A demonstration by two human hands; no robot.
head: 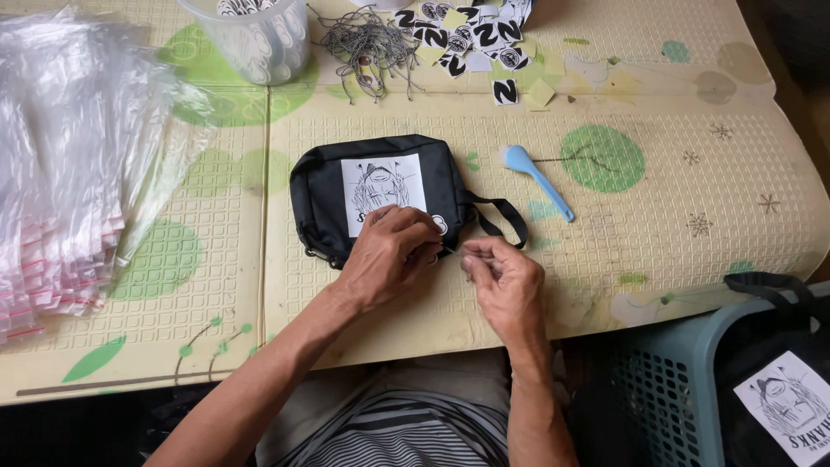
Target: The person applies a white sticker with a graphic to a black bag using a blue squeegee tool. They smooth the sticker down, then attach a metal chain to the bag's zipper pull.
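- Cream foam matting [657,251] with green dots and leaf prints covers the work surface; its near edge runs just above the person's lap.
- A black pouch [320,195] lies flat near the middle of the mat, close to the near edge, bearing a white printed label [380,182]; its black wrist strap [501,216] loops out to the right.
- The left hand [389,255] rests on the pouch's near right corner, fingers curled down and pinching something small at that edge.
- The right hand [506,281] sits just beside it on the mat, thumb and forefinger pressed together on a thin thread or pin that I cannot make out clearly.
- A light blue plastic tool [538,180] lies to the right of the pouch, apart from it.
- A clear plastic tub [259,43] at the far edge holds black-and-white printed pieces.
- A tangle of grey strings [367,43] and loose black-and-white stickers [467,35] lie along the far edge.
- Clear zip bags [60,164] are piled along the left edge.
- A blue-grey basket [666,389] off the near right corner holds another black pouch.
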